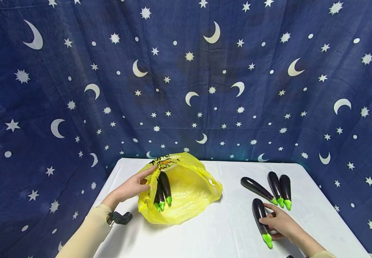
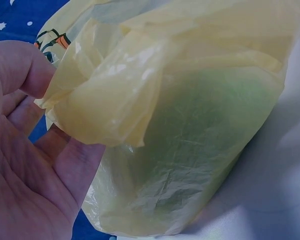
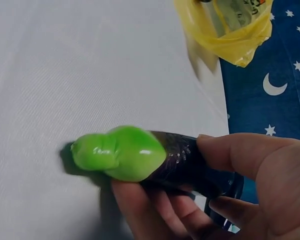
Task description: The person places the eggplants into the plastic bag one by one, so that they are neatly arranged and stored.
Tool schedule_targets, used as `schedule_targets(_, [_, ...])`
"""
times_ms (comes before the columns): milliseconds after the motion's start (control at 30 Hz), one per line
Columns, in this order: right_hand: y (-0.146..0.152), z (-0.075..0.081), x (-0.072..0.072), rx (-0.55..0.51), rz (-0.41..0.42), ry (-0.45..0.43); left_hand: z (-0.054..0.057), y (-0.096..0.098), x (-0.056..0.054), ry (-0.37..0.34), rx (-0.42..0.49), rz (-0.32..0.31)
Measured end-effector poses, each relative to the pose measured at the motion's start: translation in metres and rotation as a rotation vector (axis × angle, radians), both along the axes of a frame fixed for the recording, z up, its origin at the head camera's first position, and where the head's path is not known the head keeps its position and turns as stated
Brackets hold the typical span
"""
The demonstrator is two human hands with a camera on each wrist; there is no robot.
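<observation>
My left hand (image 1: 135,187) pinches the left edge of a yellow plastic bag (image 1: 192,193), whose mouth faces the camera. Inside the bag lie several dark eggplants (image 1: 164,184) with green stem ends. In the left wrist view the crumpled rim of the bag (image 2: 105,95) sits between thumb and fingers. My right hand (image 1: 281,220) grips an eggplant (image 1: 259,213) on the right side of the table, thumb on top and fingers beneath. Its bright green cap (image 3: 130,155) points toward the near edge.
Behind the held one lie three more eggplants: one slanted (image 1: 257,188), one in the middle (image 1: 274,184) and one at the right (image 1: 285,188). They rest on a white tablecloth (image 1: 205,240). A dark blue curtain (image 1: 173,107) with moons and stars surrounds the table.
</observation>
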State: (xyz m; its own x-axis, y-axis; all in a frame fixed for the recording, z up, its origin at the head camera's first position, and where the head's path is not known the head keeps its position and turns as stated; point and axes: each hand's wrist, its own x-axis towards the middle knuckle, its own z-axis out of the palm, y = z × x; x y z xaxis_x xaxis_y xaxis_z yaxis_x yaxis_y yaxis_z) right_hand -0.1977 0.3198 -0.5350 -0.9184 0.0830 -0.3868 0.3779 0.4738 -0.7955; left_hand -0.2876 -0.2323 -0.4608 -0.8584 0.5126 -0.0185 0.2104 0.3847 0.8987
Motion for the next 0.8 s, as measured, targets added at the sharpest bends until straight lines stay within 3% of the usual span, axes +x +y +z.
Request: schedule_targets(800, [-0.032,0.032,-0.023,-0.271,0.078,0.129,-0.001,0.0,-0.002,-0.01,-0.011,0.012])
